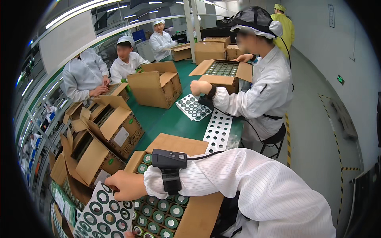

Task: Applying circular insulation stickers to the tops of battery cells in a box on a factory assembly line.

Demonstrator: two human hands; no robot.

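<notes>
My right hand (127, 185) reaches across from the right, its fingers closed at the upper edge of a white sheet of dark green ring stickers (104, 214). The sheet tilts over the left side of an open cardboard box (203, 214). Inside that box stand upright cylindrical battery cells (158, 216) in a cardboard grid, many with green rings on their tops. Of my left hand (129, 235), only a bit of finger shows at the lower edge, beside the sheet's lower corner. Its grip is out of the picture. A black device is strapped to my right wrist.
Several open cardboard boxes (115, 131) stand along the left of the green table (158, 125). Another ring sheet (193, 107) and a punched white sheet (218, 131) lie ahead. A co-worker (266, 87) sits at a box of cells (222, 68); others work across the table.
</notes>
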